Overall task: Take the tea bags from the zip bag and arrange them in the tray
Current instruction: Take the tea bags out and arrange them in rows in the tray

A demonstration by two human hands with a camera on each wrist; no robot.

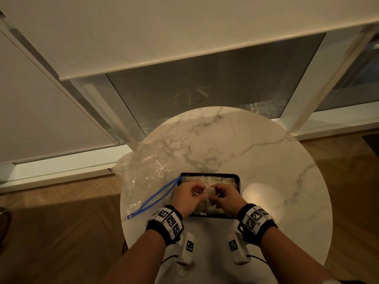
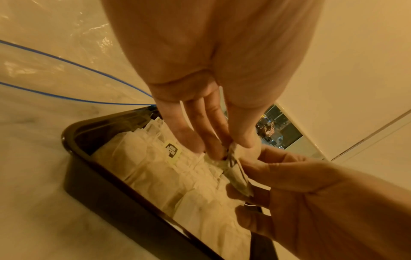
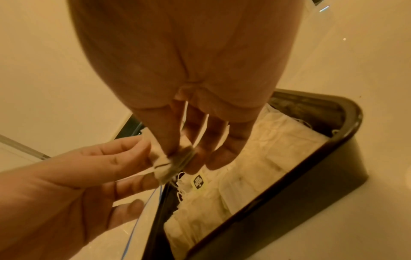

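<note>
**Both hands pinching one tea bag above the tray**

Left hand (image 1: 187, 196) fingers (image 2: 213, 140) are pinching together on the top end of a single tea bag (image 2: 237, 177); right hand (image 1: 226, 198) fingers (image 3: 177, 144) are clamping the same bag from the other side, thumb against forefinger. Neither hand is gripping anything else. String loops are running between the right fingers (looks like the tag string, hard to be sure).

The held bag is hanging just above the black tray (image 1: 238, 178), over its middle, long axis pointing roughly downward and tilted a little toward the person in the left wrist view. The tray is already looking packed with rows of pale tea bags (image 2: 155, 176), one yellow tag (image 3: 198, 181) lying on top just beside the held bag.

Key relation: the free slot, if any, is lying directly below the fingers, so the coming move is likely a short straight lowering; both hands are equally near, no reach needed. Exact gap between rows is not clear.

The zip bag (image 1: 147, 173) with blue seal strip is lying open on the counter (image 1: 246, 144) just left of the tray, touching its left corner. Appears emptied, so task is probably nearly finished.
</note>
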